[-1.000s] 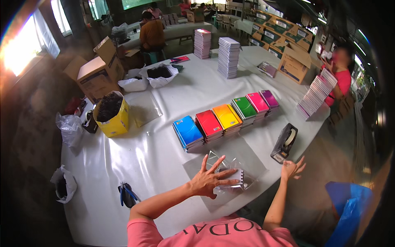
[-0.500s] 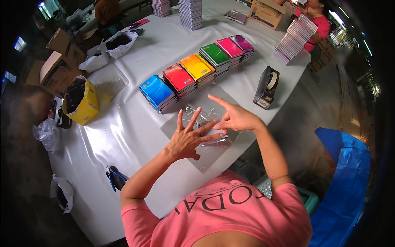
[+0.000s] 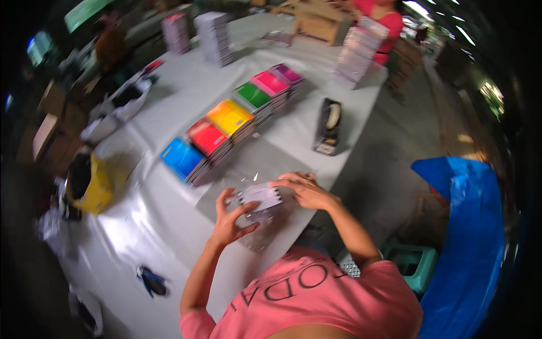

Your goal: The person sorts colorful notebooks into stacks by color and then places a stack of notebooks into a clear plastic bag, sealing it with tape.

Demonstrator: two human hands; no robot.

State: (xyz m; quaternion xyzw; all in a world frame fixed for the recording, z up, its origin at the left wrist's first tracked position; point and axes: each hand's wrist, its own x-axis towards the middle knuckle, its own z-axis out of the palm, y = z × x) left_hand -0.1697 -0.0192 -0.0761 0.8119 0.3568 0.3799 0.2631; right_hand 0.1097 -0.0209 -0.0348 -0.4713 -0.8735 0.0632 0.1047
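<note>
A small pack of spiral notebooks point(image 3: 261, 196) in clear plastic lies between my hands, its pale side up and black binding marks along its ends. My left hand point(image 3: 228, 220) curls round its left end, the fingers bent and one fingertip on the pale face. My right hand point(image 3: 307, 190) reaches over its far right corner with bent fingers; blur hides the exact contact. Beneath is a clear plastic sheet point(image 3: 271, 155). Just beyond stands a slanting row of notebook stacks: blue point(image 3: 183, 157), red point(image 3: 208, 135), yellow point(image 3: 230, 116), green point(image 3: 253, 94), pink point(image 3: 270, 82) and purple point(image 3: 287, 73).
A black tape dispenser point(image 3: 327, 127) stands at the right edge. Blue-handled pliers point(image 3: 149, 281) lie near left, below a yellow container point(image 3: 96, 183). Tall stacks point(image 3: 213, 39) and a cardboard box point(image 3: 319, 25) stand far back, near a person in pink point(image 3: 389, 22). Blue sheeting point(image 3: 468, 237) hangs right.
My spread left hand has curled round the pack's end, and my right hand's pointing finger has come down to its far corner. The pack's pale face now shows. The whole view has shifted.
</note>
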